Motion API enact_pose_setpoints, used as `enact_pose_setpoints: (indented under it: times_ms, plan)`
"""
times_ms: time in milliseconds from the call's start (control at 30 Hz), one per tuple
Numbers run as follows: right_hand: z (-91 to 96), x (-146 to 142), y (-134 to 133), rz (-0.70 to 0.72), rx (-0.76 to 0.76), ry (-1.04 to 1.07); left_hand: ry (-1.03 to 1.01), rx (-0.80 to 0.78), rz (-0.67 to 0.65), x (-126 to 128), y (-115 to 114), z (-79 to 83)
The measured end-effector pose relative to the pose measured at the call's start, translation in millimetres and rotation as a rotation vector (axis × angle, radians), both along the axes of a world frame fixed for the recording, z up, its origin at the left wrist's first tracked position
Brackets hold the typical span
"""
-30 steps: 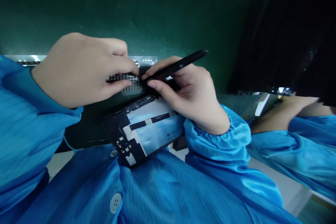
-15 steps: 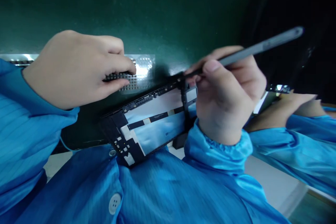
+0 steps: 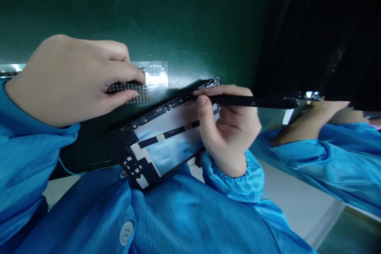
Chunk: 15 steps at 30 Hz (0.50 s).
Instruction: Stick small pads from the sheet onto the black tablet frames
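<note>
My left hand (image 3: 74,79) is closed, thumb and forefinger pinching a clear sheet of small dark square pads (image 3: 142,94). To its right, my right hand (image 3: 230,123) grips black tweezers (image 3: 253,101) between thumb and fingers. The tweezers lie nearly level, their rounded rear end pointing right; their working tips are hard to make out at the frame edge. Below the hands, an opened tablet (image 3: 172,152) leans at a slant against my front, its silvery inside, dark ribbon strip and small parts facing up. My right fingers are at its upper edge and cover part of it.
A green work mat (image 3: 178,16) covers the bench. At the left lies a shiny strip (image 3: 12,69). On the right are another person's forearm (image 3: 309,121) and blue sleeve (image 3: 333,154), beside a large black area (image 3: 321,39).
My right hand has moved left along the tablet's upper edge, and the tweezers have swung from slanting upward to nearly level. My left hand keeps its pinch; the whole view has shifted slightly.
</note>
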State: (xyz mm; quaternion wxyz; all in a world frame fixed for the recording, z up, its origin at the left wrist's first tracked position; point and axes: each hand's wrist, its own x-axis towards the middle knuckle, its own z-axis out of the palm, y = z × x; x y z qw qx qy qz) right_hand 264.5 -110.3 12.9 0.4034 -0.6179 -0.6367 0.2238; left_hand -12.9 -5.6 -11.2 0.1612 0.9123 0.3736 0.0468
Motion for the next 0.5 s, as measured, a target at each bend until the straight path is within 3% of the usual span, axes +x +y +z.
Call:
enact_pose_setpoints:
  times_ms: [133,267,500]
  plan:
    - [22.0,-4.6,28.9,0.229,-0.146,0.049,-0.005,-0.018,-0.009,1.8,-0.2,5.4]
    - [16.7,-10.4,60.1,0.51,-0.332,0.036,0.051,0.003,-0.017,3.3,-0.4,8.5]
    - [8.8,-9.2,60.2,0.575,-0.288,-0.048,0.078,-0.031,-0.02,5.0,-1.1,10.7]
